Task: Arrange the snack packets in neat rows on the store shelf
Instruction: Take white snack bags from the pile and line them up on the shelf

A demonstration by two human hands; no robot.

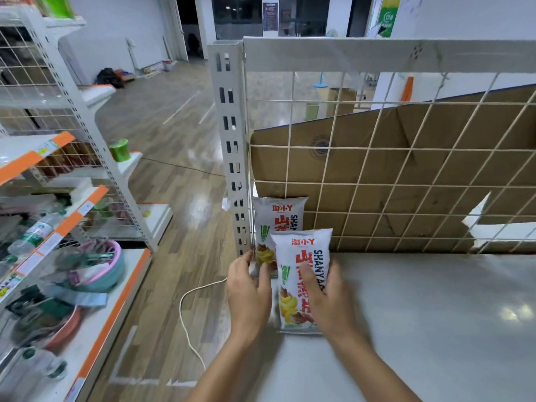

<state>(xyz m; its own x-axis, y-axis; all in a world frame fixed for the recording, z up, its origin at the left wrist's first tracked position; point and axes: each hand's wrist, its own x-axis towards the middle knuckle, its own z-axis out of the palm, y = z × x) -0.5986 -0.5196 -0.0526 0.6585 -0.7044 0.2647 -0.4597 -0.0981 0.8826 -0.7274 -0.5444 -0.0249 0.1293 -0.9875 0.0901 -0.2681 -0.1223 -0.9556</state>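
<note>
Your right hand (326,298) clamps the front packet (290,288) upright. Your left hand (249,294) pinches the rear packet (279,216) behind it, steadying it.

Glossy wood floor (179,158) runs past white walls (116,30) and a stocked rack (84,210) (orange-edged) to dark windows (237,10).

Retail shop: white metal gondola shelves (87,343), orange price-label strips (72,219), wire-grid back panel (406,149), stocked water bottles (32,233), plastic basins (107,271), branded snack packets (303,242).
</note>
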